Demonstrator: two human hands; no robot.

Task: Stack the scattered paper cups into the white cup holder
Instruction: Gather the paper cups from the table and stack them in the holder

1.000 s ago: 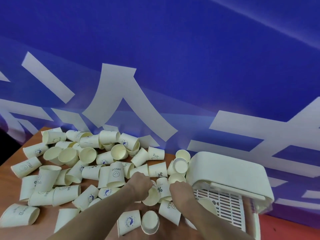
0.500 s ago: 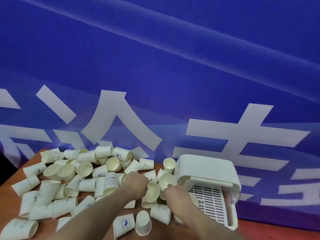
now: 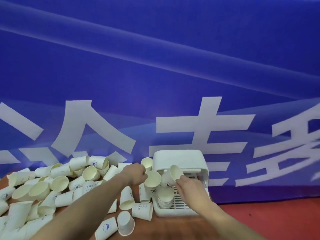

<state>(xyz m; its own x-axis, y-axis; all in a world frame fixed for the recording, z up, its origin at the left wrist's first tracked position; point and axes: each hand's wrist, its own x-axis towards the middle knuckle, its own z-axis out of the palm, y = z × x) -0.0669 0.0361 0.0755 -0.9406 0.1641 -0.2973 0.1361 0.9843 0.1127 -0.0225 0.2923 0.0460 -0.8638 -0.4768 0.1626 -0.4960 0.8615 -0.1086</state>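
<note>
Since a second ago both hands have lifted from the pile on the desk (image 3: 173,227), the left hand (image 3: 136,174) gripping one cup (image 3: 152,179) and the right hand (image 3: 188,185) pinching another cup (image 3: 175,172) over the white cup holder (image 3: 178,159) at right, where a short stack (image 3: 165,199) already sits, so stacking is underway.

we see matt paper cups (image 3: 90,173), a smooth white plastic cup holder (image 3: 178,157), and a brown wood-look worktop (image 3: 173,227).

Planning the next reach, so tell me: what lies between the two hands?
In the head view, the left hand and right hand are parted by their two held cups.
</note>
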